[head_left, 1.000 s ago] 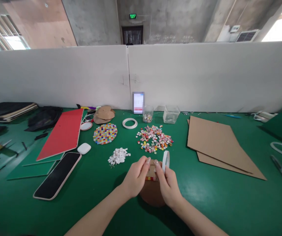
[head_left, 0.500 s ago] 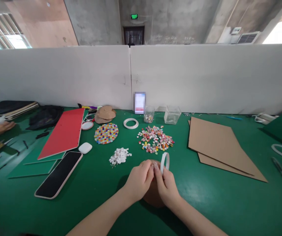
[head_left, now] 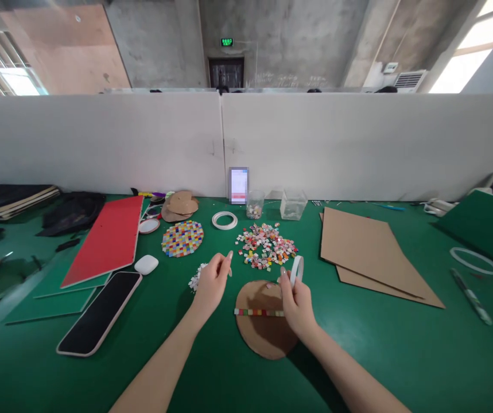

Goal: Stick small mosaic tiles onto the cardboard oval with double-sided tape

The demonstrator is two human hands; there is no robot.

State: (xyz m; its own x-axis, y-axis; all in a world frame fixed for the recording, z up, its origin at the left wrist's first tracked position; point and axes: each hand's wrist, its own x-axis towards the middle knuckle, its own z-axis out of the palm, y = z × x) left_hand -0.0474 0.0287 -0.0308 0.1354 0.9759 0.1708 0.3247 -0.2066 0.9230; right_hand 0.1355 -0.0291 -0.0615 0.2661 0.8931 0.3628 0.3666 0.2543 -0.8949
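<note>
My right hand [head_left: 299, 299] holds a narrow roll of white tape [head_left: 299, 268] upright at its fingertips, over the right edge of a round cardboard disc [head_left: 267, 344]. A single row of small coloured tiles [head_left: 257, 312] runs across the disc, its right end hidden behind that hand. My left hand [head_left: 213, 280] is raised to the left of the disc with thumb and fingers pinched together; whatever is between them is too small to make out. It partly covers a pile of white paper scraps [head_left: 194, 280]. Loose coloured tiles [head_left: 270, 244] lie scattered beyond the disc.
A disc covered in mosaic tiles [head_left: 182, 238], a white ring [head_left: 224, 220], a tile cup [head_left: 255, 205] and a clear box [head_left: 293, 205] stand farther back. To the left are a phone [head_left: 100, 312] and red board [head_left: 104, 241]; cardboard sheets [head_left: 371, 252] lie right.
My hands, together over the disc before, have parted. The left has moved left to the white scraps; the right stays at the disc's right side with the tape. The tile row now shows.
</note>
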